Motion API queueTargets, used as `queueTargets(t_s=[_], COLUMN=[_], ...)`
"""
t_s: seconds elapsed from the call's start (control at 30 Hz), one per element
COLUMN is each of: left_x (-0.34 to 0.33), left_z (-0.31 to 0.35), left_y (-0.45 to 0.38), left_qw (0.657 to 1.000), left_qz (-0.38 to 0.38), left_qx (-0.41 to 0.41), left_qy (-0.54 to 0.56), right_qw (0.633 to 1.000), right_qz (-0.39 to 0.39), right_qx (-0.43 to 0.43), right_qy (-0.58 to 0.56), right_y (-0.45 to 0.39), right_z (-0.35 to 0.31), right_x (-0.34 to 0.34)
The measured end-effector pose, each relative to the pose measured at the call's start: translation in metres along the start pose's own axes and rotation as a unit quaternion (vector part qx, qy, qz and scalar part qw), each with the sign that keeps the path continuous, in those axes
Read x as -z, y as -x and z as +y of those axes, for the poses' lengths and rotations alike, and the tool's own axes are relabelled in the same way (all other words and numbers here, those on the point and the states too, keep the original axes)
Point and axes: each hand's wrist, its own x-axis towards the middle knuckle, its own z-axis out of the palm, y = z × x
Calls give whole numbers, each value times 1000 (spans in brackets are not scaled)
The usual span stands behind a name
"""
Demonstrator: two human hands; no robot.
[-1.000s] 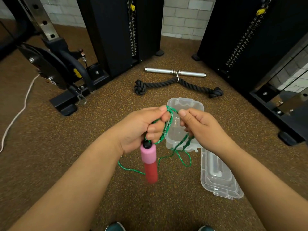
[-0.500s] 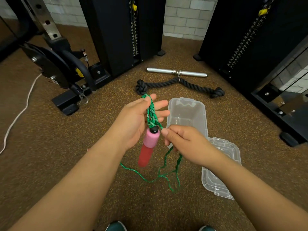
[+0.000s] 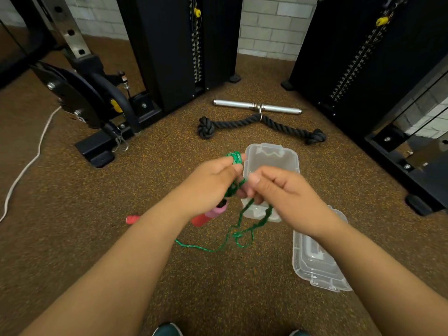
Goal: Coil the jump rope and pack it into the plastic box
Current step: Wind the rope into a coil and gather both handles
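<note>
My left hand [image 3: 211, 180] holds several loops of the green jump rope [image 3: 235, 157] wound over its fingers, and one pink-and-red handle [image 3: 209, 213] hangs below that hand. My right hand [image 3: 281, 192] pinches the rope just right of the left hand. Loose green rope [image 3: 238, 235] trails down to the floor. The tip of a second red handle [image 3: 132, 219] shows on the floor beside my left forearm. The clear plastic box [image 3: 271, 156] stands open on the floor beyond my hands. Its clear lid [image 3: 317, 265] lies to the right of it.
A black rope attachment [image 3: 261, 126] and a chrome bar [image 3: 257, 106] lie beyond the box. Black weight-stack towers [image 3: 184, 44] stand left and right, a machine base [image 3: 97, 151] at left. A white cord [image 3: 26, 163] runs along the left floor. My shoes [image 3: 167, 331] show at the bottom edge.
My right hand rose from below the handle to the level of the left hand, bringing rope up. The left hand turned inward and the hanging handle swung left. A second handle tip came into view.
</note>
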Motion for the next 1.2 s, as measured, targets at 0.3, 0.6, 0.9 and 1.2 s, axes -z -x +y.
queueTargets(t_s=[0.3, 0.6, 0.9, 1.2], left_x=[7, 17, 28, 22], left_z=[-3, -3, -11, -6], left_y=[0, -4, -13, -12], left_qw=[994, 998, 980, 979], left_qz=[-96, 30, 136, 141], left_qx=[5, -18, -13, -22], left_qy=[-59, 54, 146, 145], right_qw=[995, 956, 964, 921], right_qz=[65, -112, -64, 144], right_qx=[-66, -194, -192, -255], right_qy=[28, -190, -172, -256], right_y=[-5, -1, -2, -15], right_z=[12, 16, 21, 28], right_x=[12, 28, 32, 19])
